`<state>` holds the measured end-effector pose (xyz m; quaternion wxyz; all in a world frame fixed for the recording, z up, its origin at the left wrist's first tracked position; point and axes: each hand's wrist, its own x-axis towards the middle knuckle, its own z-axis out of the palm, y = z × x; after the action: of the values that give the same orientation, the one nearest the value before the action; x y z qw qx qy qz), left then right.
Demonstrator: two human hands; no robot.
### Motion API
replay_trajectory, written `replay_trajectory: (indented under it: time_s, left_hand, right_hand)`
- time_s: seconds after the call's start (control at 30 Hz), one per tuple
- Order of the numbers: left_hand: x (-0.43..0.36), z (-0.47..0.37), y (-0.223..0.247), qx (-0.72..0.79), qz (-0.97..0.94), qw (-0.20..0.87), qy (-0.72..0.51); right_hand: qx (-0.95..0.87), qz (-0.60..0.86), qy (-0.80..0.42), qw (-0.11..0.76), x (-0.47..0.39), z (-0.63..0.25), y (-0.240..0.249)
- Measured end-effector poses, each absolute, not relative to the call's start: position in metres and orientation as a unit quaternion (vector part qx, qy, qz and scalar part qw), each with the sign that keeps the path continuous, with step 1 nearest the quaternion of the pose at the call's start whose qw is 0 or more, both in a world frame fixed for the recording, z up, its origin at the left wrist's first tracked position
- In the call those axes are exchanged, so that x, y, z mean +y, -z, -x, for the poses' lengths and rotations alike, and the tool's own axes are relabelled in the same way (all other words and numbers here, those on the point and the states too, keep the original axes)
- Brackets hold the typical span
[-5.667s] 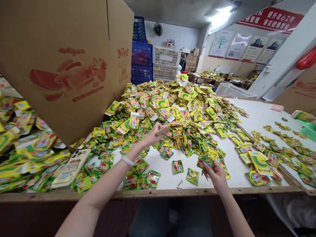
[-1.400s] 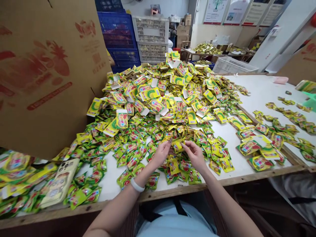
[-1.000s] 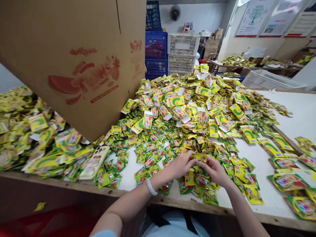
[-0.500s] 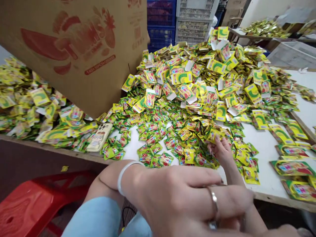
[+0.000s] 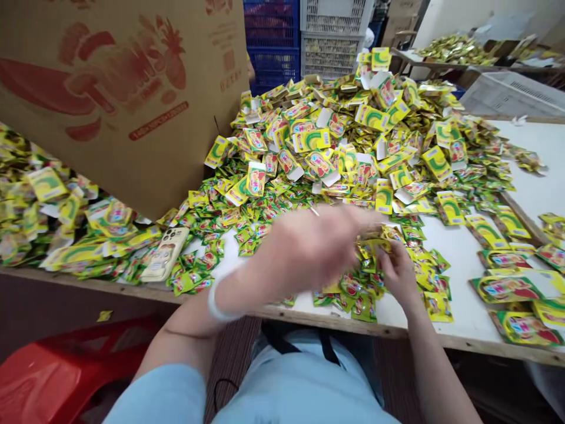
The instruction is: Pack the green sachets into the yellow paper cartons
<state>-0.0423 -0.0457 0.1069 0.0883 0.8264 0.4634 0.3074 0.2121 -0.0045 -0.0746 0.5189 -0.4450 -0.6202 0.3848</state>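
Observation:
My left hand (image 5: 309,247), with a white band at the wrist, hovers over the small candy packets in front of me. Motion smears its fingers, so their hold cannot be made out. My right hand (image 5: 397,268) is at the near side of the pile, its thumb and fingers closed on a small yellow candy packet (image 5: 375,243). Loose green and yellow packets (image 5: 364,306) lie around and below both hands. Behind them rises a heap of flat yellow candy boxes (image 5: 311,140), several with white flaps open.
A large printed carton (image 5: 198,135) leans at the left of the heap. A phone in a cream case (image 5: 165,256) lies near the table edge. Filled candy boxes (image 5: 507,288) lie at the right. A red stool (image 5: 53,377) stands lower left; blue crates (image 5: 273,65) are stacked behind.
My left hand has swung forward and up from close below the camera to over the packets. My right hand stays at the pile's near side with its packet. The view has shifted slightly.

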Motion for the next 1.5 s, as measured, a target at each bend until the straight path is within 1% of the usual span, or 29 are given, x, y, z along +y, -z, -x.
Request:
replay_trajectory:
  time_s: [0.07, 0.13, 0.17, 0.23, 0.33, 0.43, 0.53, 0.63, 0.67, 0.73, 0.8, 0.87, 0.93, 0.97, 1.0, 1.07, 1.13, 1.23, 1.33, 1.43, 1.5]
  left_hand:
    - [0.015, 0.078, -0.098, 0.583, -0.746, 0.014, -0.322]
    - [0.071, 0.116, -0.078, 0.706, -0.647, -0.036, -0.288]
    - [0.093, 0.133, -0.065, 0.761, -0.595, -0.041, -0.254]
    - [0.122, 0.16, -0.038, 0.824, -0.536, -0.017, -0.182]
    - [0.133, 0.179, -0.009, 0.823, -0.552, -0.007, -0.137]
    - [0.126, 0.183, 0.002, 0.792, -0.587, -0.05, -0.161]
    - [0.121, 0.186, 0.0, 0.776, -0.583, -0.076, -0.227]
    - [0.117, 0.18, -0.008, 0.753, -0.553, -0.06, -0.352]
    - [0.114, 0.174, -0.01, 0.732, -0.549, -0.025, -0.403]
    - [0.104, 0.151, -0.011, 0.663, -0.549, 0.112, -0.496]
    - [0.087, 0.119, -0.006, 0.564, -0.548, 0.306, -0.537]
    - [0.065, 0.086, 0.003, 0.472, -0.552, 0.461, -0.51]
    - [0.042, 0.06, 0.014, 0.429, -0.559, 0.546, -0.454]
    - [0.031, 0.051, 0.019, 0.409, -0.561, 0.583, -0.422]
    - [0.023, 0.045, 0.022, 0.388, -0.56, 0.617, -0.394]
    - [0.01, 0.036, 0.027, 0.352, -0.549, 0.668, -0.359]
    - [0.004, 0.033, 0.029, 0.342, -0.542, 0.683, -0.351]
    - [0.002, 0.032, 0.029, 0.345, -0.557, 0.661, -0.365]
    - [0.002, 0.034, 0.028, 0.348, -0.589, 0.634, -0.362]
    - [0.0, 0.036, 0.031, 0.338, -0.623, 0.628, -0.321]
    - [-0.002, 0.036, 0.032, 0.329, -0.641, 0.627, -0.296]
  right_hand:
    - [-0.711, 0.497, -0.233, 0.44, -0.005, -0.214, 0.071]
    - [-0.79, 0.52, -0.084, 0.314, -0.004, -0.211, 0.068]
    - [-0.816, 0.518, -0.024, 0.255, -0.002, -0.208, 0.068]
    - [-0.841, 0.506, 0.041, 0.188, 0.001, -0.205, 0.067]
    - [-0.854, 0.495, 0.074, 0.141, 0.003, -0.205, 0.064]
    - [-0.864, 0.486, 0.09, 0.1, 0.001, -0.206, 0.059]
    - [-0.87, 0.477, 0.113, 0.058, -0.007, -0.203, 0.056]
    - [-0.873, 0.473, 0.115, 0.019, -0.013, -0.201, 0.056]
    - [-0.874, 0.474, 0.101, 0.014, -0.013, -0.203, 0.056]
    - [-0.871, 0.488, 0.042, 0.04, -0.012, -0.208, 0.052]
    - [-0.851, 0.505, -0.06, 0.13, -0.01, -0.212, 0.044]
    - [-0.796, 0.506, -0.178, 0.28, -0.008, -0.211, 0.032]
    - [-0.715, 0.482, -0.262, 0.434, -0.007, -0.2, 0.021]
    - [-0.678, 0.467, -0.283, 0.492, -0.006, -0.192, 0.017]
    - [-0.651, 0.454, -0.294, 0.533, -0.005, -0.184, 0.014]
    - [-0.631, 0.439, -0.299, 0.565, -0.002, -0.166, 0.012]
    - [-0.652, 0.427, -0.304, 0.548, 0.001, -0.154, 0.012]
    - [-0.721, 0.406, -0.296, 0.477, 0.001, -0.15, 0.01]
    - [-0.788, 0.414, -0.26, 0.374, -0.001, -0.163, -0.001]
    - [-0.84, 0.418, -0.234, 0.256, -0.002, -0.178, -0.016]
    - [-0.863, 0.411, -0.222, 0.194, -0.002, -0.182, -0.025]
